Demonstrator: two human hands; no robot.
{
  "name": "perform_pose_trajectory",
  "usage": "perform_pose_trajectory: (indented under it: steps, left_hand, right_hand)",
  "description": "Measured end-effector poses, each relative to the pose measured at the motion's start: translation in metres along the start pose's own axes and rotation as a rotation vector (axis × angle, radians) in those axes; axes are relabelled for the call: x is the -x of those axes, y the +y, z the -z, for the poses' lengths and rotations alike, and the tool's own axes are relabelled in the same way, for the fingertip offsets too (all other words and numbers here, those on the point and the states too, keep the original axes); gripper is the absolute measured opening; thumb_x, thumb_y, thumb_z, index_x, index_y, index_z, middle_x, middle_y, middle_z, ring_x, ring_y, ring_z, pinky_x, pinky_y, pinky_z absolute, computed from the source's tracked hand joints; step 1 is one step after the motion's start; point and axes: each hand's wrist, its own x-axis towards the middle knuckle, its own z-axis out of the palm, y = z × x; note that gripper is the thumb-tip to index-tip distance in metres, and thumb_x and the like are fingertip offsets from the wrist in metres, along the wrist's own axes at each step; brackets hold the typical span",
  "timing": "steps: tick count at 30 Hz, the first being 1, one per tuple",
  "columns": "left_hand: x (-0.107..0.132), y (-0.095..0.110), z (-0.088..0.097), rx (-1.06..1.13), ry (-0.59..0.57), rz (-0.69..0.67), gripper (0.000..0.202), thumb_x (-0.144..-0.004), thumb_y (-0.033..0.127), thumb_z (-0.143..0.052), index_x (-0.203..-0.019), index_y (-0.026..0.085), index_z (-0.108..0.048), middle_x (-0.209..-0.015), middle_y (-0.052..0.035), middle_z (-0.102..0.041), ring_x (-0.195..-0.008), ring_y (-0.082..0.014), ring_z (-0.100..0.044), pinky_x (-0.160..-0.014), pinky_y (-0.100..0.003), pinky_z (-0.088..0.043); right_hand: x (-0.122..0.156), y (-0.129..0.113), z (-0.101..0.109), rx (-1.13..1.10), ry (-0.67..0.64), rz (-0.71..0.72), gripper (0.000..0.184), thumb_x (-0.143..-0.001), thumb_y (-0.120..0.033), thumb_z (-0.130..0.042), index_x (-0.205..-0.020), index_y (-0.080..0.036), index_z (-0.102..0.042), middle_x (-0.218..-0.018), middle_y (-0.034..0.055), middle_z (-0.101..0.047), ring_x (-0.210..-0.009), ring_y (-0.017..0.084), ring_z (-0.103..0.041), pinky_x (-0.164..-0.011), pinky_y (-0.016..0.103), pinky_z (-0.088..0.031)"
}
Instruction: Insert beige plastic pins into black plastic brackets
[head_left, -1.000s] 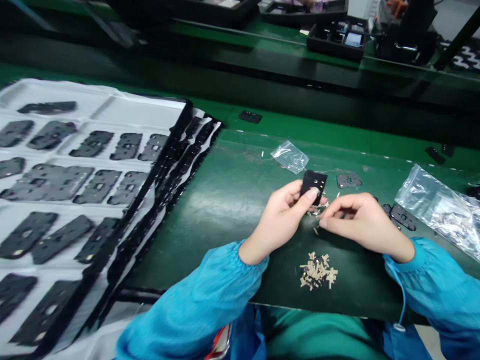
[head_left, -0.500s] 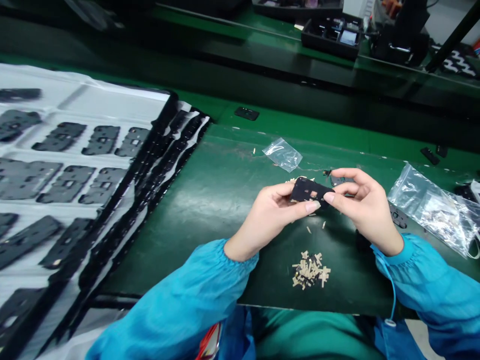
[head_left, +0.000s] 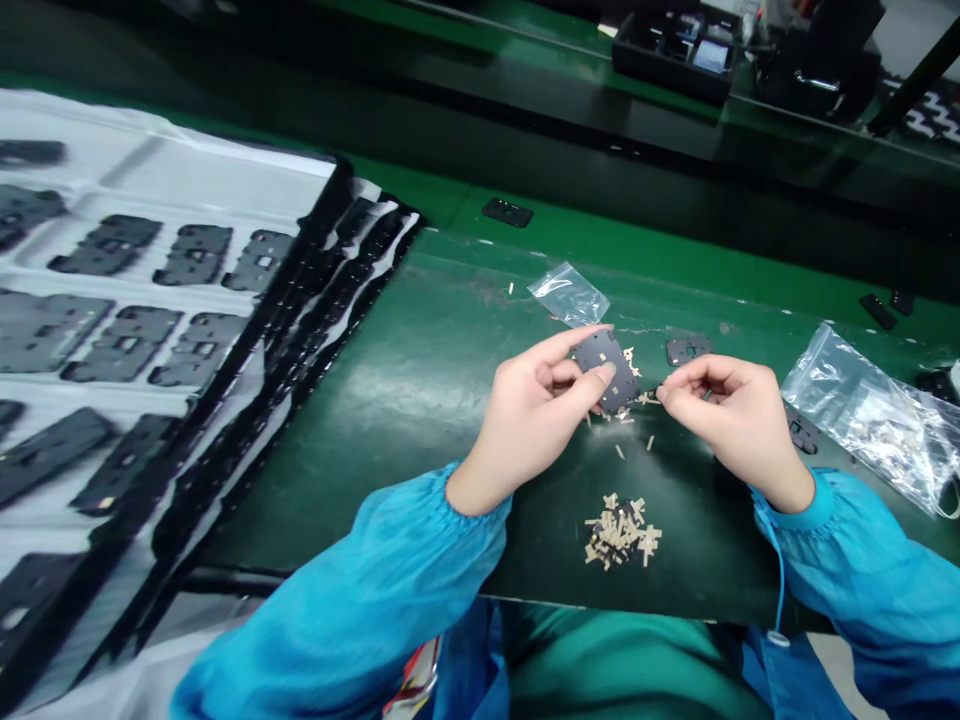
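From afar I judge the work unfinished: the left hand (head_left: 526,415) grips a plate (head_left: 606,352) above the table (head_left: 390,420), the right hand (head_left: 731,418) pinches a dark bit (head_left: 659,392), and a loose pile (head_left: 621,532) remains.

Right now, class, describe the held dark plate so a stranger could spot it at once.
On the green table, right of the white tray, find the left hand. It grips a flat dark plate with small pale spots. Unlike the other plates in view, this one is hand-held.
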Motion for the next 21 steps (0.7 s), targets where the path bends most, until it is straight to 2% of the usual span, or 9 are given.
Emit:
perform_pose_trajectory:
  steps: [7,13,16,21]
  left_hand:
    - [0.006,0.000,-0.003,-0.124,-0.056,-0.048,0.046,-0.081,0.024,-0.070,-0.126,0.011,-0.073,-0.050,0.0090,-0.043,-0.048,-0.0084,-0.044,-0.051,-0.021,-0.042]
    - [0.010,-0.002,-0.003,-0.191,-0.095,-0.084,0.046,-0.084,0.024,-0.067,-0.128,0.010,-0.071,-0.055,0.0058,-0.055,-0.051,-0.0094,-0.047,-0.055,-0.023,-0.042]
    - [0.011,-0.001,-0.005,-0.202,-0.096,-0.105,0.045,-0.085,0.023,-0.067,-0.128,0.011,-0.071,-0.055,0.0067,-0.053,-0.051,-0.0091,-0.046,-0.057,-0.023,-0.042]
    - [0.012,0.001,-0.006,-0.165,-0.092,-0.072,0.044,-0.085,0.023,-0.068,-0.127,0.011,-0.072,-0.055,0.0062,-0.054,-0.052,-0.0097,-0.047,-0.057,-0.023,-0.043]
  right_hand:
    - [0.004,0.000,-0.002,0.111,-0.016,-0.063,0.005,-0.067,-0.014,-0.070,-0.064,-0.017,-0.072,-0.060,-0.0007,-0.069,-0.053,0.010,-0.055,-0.050,0.021,-0.043]
    - [0.007,0.002,-0.005,0.144,-0.025,-0.077,0.008,-0.067,-0.015,-0.069,-0.060,-0.017,-0.069,-0.055,-0.0017,-0.066,-0.049,0.010,-0.055,-0.047,0.021,-0.042]
    - [0.008,0.003,-0.006,0.160,-0.026,-0.063,0.010,-0.068,-0.016,-0.070,-0.059,-0.018,-0.068,-0.052,-0.0020,-0.064,-0.048,0.010,-0.053,-0.046,0.021,-0.040]
    - [0.000,0.000,-0.002,-0.010,-0.108,-0.162,0.011,-0.066,-0.022,-0.076,-0.059,-0.018,-0.070,-0.057,0.0008,-0.069,-0.051,0.012,-0.058,-0.048,0.023,-0.044]
